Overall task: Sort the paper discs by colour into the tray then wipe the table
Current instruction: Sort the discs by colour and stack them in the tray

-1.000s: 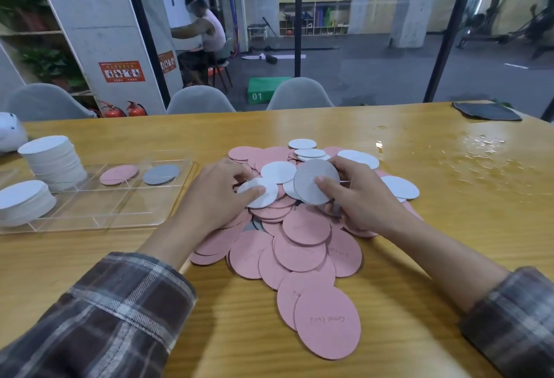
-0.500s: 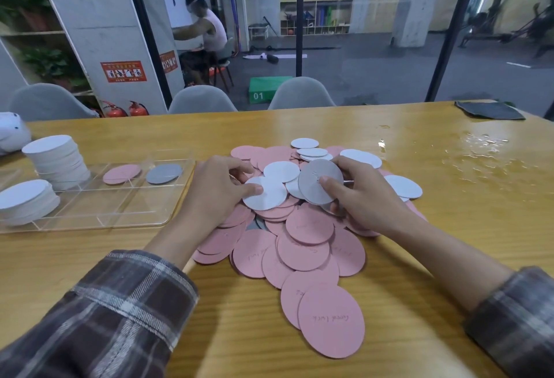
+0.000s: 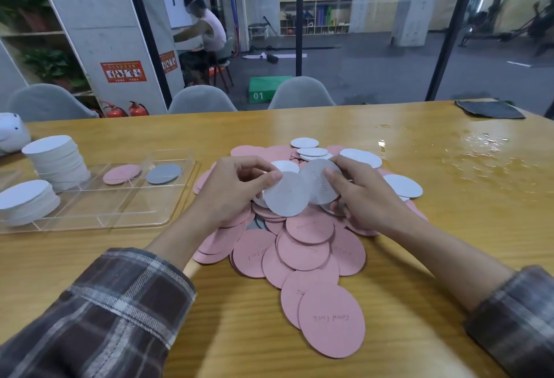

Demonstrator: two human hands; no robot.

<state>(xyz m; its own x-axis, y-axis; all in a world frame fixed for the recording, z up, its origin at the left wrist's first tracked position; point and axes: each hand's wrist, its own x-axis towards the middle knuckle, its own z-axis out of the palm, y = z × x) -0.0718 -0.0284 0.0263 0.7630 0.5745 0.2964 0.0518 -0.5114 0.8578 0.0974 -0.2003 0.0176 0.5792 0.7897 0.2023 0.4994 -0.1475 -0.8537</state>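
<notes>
Head view: nearest pink disc point(image 3: 331, 320) lies flat on the wooden table point(image 3: 419, 272). Behind it is the main pile point(image 3: 308, 245), mostly pink, overlapping, with white ones on the far side.

Left hand point(image 3: 236, 188) pinches a grey disc point(image 3: 286, 194) at its rim, thumb on top. Right hand point(image 3: 365, 194) pinches a second grey disc point(image 3: 317, 179) the same way. Both are lifted just above the pile, edges overlapping.

Handling, my read: thin, very light, bendy, likely to stick together when stacked. Flat ones are probably hard to lift, so slide one off a neighbour and take the exposed edge. A light pinch should do; squeezing would crease it.

The clear tray point(image 3: 99, 215) is left of the pile. It holds one pink disc point(image 3: 121, 174) and one grey disc point(image 3: 164, 173) in adjacent far compartments, with two white stacks point(image 3: 57, 161) at its left end.

The wet patch point(image 3: 485, 149) at far right sits near the outer white discs. Risk: paper soaks, so keep discs off it. A dark cloth point(image 3: 488, 109) lies at the far right corner, probably for the wipe.

Beyond are grey chairs point(image 3: 201, 98), a glass partition, and a seated person point(image 3: 207, 35) in a gym hall.
</notes>
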